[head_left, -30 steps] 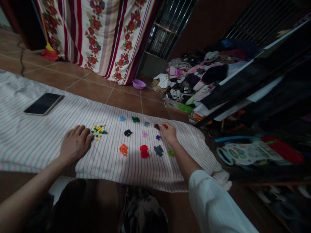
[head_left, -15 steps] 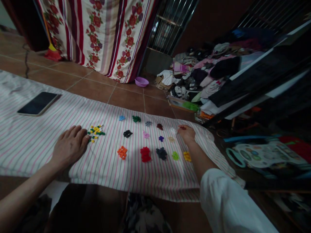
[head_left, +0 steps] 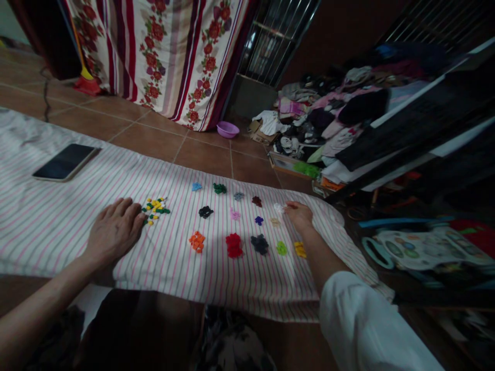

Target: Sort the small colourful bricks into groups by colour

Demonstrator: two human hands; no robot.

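Note:
My left hand (head_left: pixel 116 226) lies palm down on the striped cloth, fingers stretched out. Its fingertips touch the edge of a mixed pile of small yellow, green and white pieces (head_left: pixel 155 208). Over at the right, my right hand (head_left: pixel 299 215) has its fingers drawn together beside a small white pile (head_left: pixel 279 208); anything between the fingertips is too small to make out. Between the hands lie small piles sorted by colour, among them orange pieces (head_left: pixel 197 241), red pieces (head_left: pixel 234 246), dark grey pieces (head_left: pixel 259 244), black pieces (head_left: pixel 205 212), beige pieces (head_left: pixel 275 222) and yellow pieces (head_left: pixel 300 250).
A phone (head_left: pixel 65 163) rests on the cloth (head_left: pixel 170 268) at the left. Beyond the far edge are a tiled floor, a purple basin (head_left: pixel 228 130) and a heap of clothes (head_left: pixel 328 111). A toy panel (head_left: pixel 429 250) lies at the right.
The view has shifted slightly, so everything appears a little further right. Both hands stay at the same piles, and the piles look unchanged.

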